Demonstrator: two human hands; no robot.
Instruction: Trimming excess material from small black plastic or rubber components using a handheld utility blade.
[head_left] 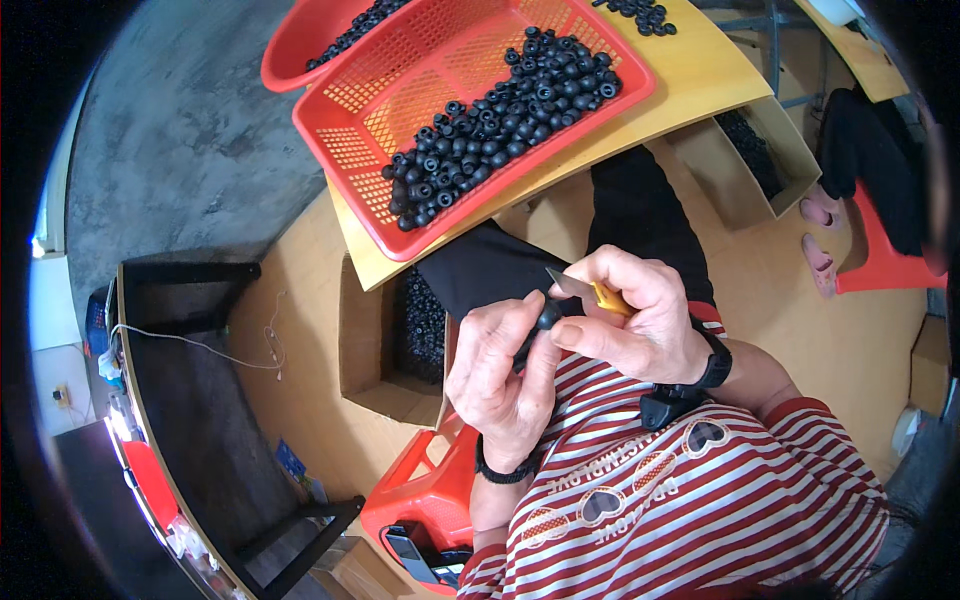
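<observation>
Between the thumb and fingers of my left hand (503, 372) is a small round black part (548, 316), like a hollow knob or cap. My right hand (645, 318) grips a yellow-handled utility knife (612, 299), its blade pointing left just above the part. The right thumb lies close to the part; whether it touches cannot be made out. Both hands are over my lap, near each other. Beyond them, a red plastic basket (368, 232) rests on the yellow table (690, 105), holding a heap of similar black parts (500, 125).
A red basin (285, 50) with black parts stands behind the basket. Loose parts (650, 18) lie on the table. Cardboard boxes of black parts sit below, one on the left (362, 350), one on the right (735, 195). Another person's leg (875, 160) is beside a red stool (875, 250).
</observation>
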